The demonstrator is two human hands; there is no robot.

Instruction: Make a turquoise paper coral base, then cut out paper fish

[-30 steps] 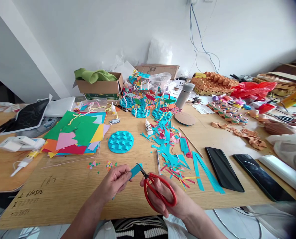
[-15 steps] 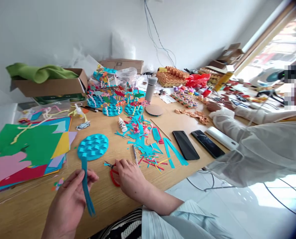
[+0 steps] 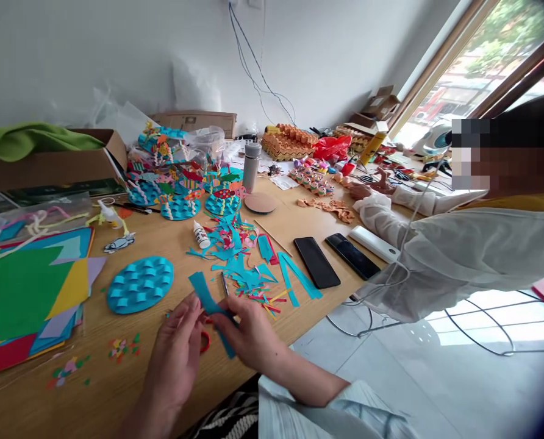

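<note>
Grip status: R hand point(image 3: 249, 332), lower ctr of frame, is closed w/ thumb across a blue paper strip point(image 3: 202, 289) and fingers behind it. L hand point(image 3: 178, 341), just left of it, has thumb and fingertips drawn nearly together at the strip's left edge; cannot tell if they pinch it.

Strip posn: lower ctr, slanting from upper left to lower right, top end free, lower end hanging past the R thumb. Layer count can't be told.

Handling (judgement): step appears to be aligning/sorting the strip btwn both hands. Recommended: hold w/ flat thumb pressure only, since thin paper will likely crease under a hard pinch. Square long edges against L fingertips; check for a 2nd layer w/ a light rub. Don't let the lower end bend on the table edge.

Clearances: red scissors point(image 3: 205, 342) show one handle loop btwn the hands; blades hidden, so move fingers w/ care. Blue scalloped disc point(image 3: 140, 283) lies left of ctr, apart from the strip. Paper scraps point(image 3: 249, 271) and a pen point(image 3: 225, 284) sit just above R hand; avoid sweeping them. Glue bottle point(image 3: 201, 235) is at ctr, beside scraps.
</note>
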